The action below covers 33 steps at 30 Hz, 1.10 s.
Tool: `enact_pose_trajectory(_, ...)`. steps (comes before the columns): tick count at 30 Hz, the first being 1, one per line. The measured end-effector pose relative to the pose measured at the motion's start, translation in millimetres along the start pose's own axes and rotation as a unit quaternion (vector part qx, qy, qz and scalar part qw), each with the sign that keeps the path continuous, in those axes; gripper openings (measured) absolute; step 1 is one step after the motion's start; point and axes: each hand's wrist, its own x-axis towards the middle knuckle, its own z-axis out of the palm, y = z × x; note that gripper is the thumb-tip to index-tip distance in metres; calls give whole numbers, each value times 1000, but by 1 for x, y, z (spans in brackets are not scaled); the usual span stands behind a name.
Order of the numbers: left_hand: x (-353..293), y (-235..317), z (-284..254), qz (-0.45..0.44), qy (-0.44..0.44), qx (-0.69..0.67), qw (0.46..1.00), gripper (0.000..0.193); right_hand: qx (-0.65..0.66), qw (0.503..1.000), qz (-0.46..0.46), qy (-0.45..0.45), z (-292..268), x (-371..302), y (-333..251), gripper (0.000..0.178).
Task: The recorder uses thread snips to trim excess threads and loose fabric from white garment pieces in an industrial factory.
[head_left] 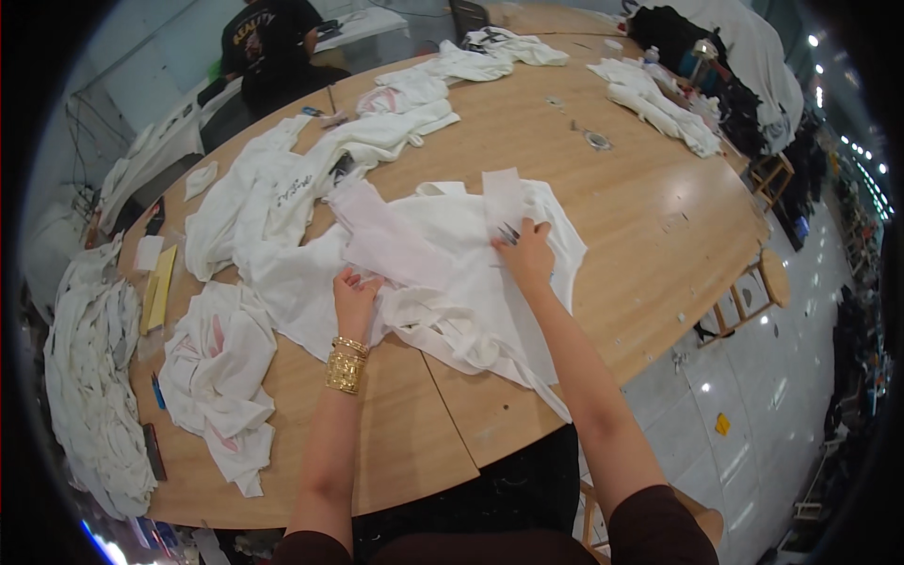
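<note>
A white garment [443,221] lies spread over the table in front of me, its lower part bunched in folds. On its left half rests a pale pink sheet [391,235], and a second pale strip [503,193] lies along its right side. My right hand [529,254] is closed round small metal snips [509,233], whose blades point up and left over that strip. The fingers of my left hand [356,297] pinch the white cloth at the pink sheet's lower left edge. Gold bracelets circle that wrist.
More white garments [254,193] run along the table's far left side. A tall white pile [89,377] stands at the left edge, beside a yellow strip [158,290]. A roll of tape [596,140] lies far off. A person [273,47] sits beyond. Wooden stools [772,278] stand right.
</note>
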Motion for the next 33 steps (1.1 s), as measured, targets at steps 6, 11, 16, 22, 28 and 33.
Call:
enact_pose_trajectory(6,35,21,10,-84,-22,-52,995,48,191,981,-27,11,6,8,-17,33)
enact_pose_trajectory(11,52,24,24,-54,-28,-10,998,20,377,909,-167,-57,30,6,-74,35)
enact_pose_trajectory(16,44,24,17,-102,-98,-101,985,18,312,903,-127,-266,29,-5,-99,38)
enact_pose_trajectory(22,5,34,-22,-83,-137,-175,972,20,344,882,-81,-312,4,-33,-129,43)
enact_pose_trajectory(28,-54,50,-68,-119,-59,-307,942,34,318,888,-114,-313,5,-89,-139,53)
enact_pose_trajectory(33,-93,31,-108,8,-29,-201,979,48,326,852,-115,-394,12,-164,-146,52)
